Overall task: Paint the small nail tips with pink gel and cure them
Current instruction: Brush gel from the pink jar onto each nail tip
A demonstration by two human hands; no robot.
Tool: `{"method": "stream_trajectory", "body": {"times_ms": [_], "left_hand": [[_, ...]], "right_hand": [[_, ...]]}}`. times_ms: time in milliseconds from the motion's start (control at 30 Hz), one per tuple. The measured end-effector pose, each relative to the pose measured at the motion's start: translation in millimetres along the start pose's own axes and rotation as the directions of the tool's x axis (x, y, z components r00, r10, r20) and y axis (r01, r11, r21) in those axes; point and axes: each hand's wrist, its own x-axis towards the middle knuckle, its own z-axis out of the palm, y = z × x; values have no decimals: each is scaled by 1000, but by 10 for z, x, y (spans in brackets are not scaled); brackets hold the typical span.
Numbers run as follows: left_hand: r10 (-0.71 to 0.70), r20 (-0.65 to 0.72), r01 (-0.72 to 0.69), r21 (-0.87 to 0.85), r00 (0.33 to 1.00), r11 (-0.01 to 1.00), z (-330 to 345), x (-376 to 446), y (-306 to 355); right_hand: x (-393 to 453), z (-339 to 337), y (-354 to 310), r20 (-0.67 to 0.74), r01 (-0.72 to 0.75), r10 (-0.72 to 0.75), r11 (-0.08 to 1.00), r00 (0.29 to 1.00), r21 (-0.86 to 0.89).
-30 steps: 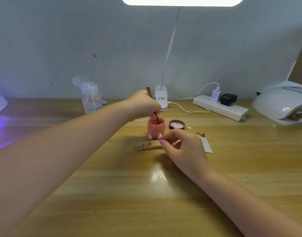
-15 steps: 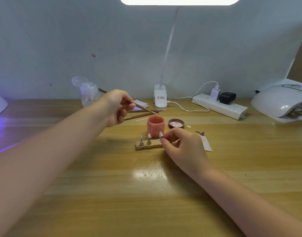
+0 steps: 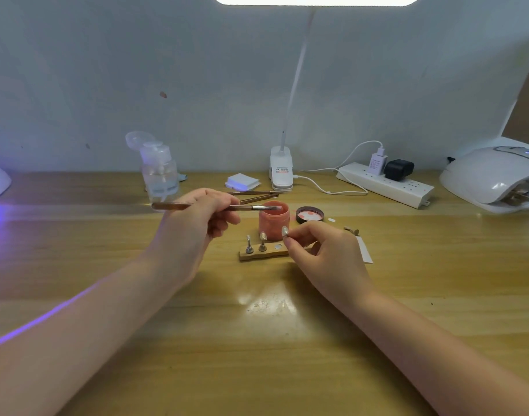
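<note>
Pink gel jar (image 3: 273, 225) stands round behind left hand (image 3: 197, 223) pinching slim brush (image 3: 215, 206), right hand (image 3: 320, 250) pinching glossy nail tip (image 3: 285, 231).

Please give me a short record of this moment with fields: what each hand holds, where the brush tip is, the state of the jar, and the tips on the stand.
left hand: holds the brush level, pointing right
brush tip: at the mouth of the jar
jar: pink, open; its lid lies to the right
right hand: pinches a nail tip on its post
stand: wooden, with two more posts, each holding a tip
lamp: white, at far right
</note>
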Motion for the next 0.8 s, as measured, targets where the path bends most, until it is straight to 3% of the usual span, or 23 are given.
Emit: {"method": "stream_trajectory", "body": {"times_ms": [233,467,800], "left_hand": [[309,99,-324,246,946,914,42,-329,-62],[436,230,-493,437,870,753,55,-457,-74],[448,268,-522,444,853,728,68,-489,-82]], "right_hand": [[-2,-4,18,-29,-13,13,1000,1000,21],[0,-7,27,-36,13,-12,1000,999,14],[3,3,43,-53,38,-37,999,998,17]]}}
